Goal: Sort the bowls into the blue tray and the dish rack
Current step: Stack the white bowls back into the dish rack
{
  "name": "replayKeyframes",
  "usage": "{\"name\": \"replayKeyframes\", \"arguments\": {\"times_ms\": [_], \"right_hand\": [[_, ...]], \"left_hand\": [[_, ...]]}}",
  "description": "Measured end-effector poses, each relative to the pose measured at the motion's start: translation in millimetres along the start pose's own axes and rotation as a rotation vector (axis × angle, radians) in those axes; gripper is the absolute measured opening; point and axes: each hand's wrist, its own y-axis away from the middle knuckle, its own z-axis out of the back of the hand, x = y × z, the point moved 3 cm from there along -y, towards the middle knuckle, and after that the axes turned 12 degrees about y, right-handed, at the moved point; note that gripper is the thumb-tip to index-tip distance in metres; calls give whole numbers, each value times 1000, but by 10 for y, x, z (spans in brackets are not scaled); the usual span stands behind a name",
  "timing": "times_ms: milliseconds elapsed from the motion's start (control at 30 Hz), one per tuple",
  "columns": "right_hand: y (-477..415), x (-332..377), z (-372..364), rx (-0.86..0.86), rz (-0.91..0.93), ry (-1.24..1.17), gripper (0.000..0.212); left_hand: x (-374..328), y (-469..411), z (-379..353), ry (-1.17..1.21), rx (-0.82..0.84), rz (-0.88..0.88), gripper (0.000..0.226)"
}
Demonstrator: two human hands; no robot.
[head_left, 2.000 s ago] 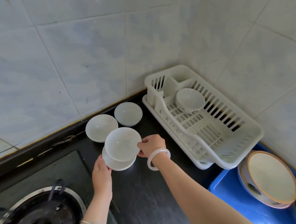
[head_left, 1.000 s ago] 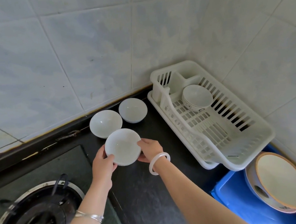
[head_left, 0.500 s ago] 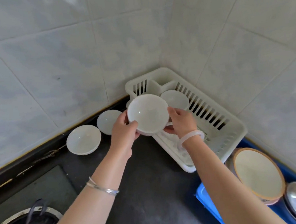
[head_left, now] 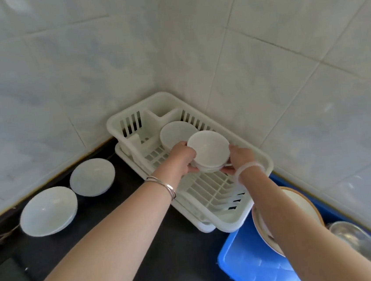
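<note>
Two hands hold a small stack of white bowls [head_left: 208,151] above the white dish rack [head_left: 260,160], which sits in the tiled corner on the dark counter [head_left: 145,247]. Left hand [head_left: 182,155] is clamped on the stack's left side, thumb at the rim; right hand [head_left: 239,157] is clamped on the right side, fingers curled beneath. The stack appears to consist of two nested bowls, mouths up. Whether it touches the rack floor cannot be determined.

Just behind the stack, another white bowl [head_left: 174,133] stands inside the rack, close to the divider of the rear compartment. Left of the rack, two further white bowls rest on the counter against the wall: a nearer one [head_left: 49,210] and a farther one [head_left: 92,177], just beside each other.

Right of the rack, the blue tray [head_left: 246,269] contains a large brown-rimmed bowl [head_left: 301,206], partly hidden by the right forearm, and a metal bowl [head_left: 355,243] beside it. Thin bangles [head_left: 165,188] circle the left wrist; a pale bracelet [head_left: 249,170] circles the right.
</note>
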Motion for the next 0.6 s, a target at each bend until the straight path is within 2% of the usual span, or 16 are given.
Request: {"name": "replayKeyframes", "arguments": {"times_ms": [67, 333, 600], "right_hand": [[-109, -56, 25, 17, -49, 61, 40], [-357, -9, 125, 57, -39, 308, 67], [-430, -31, 202, 51, -29, 489, 53]], "left_hand": [[60, -115, -77, -34, 8, 49, 49], [260, -357, -240, -76, 41, 157, 54], [341, -434, -279, -214, 66, 152, 52]]}}
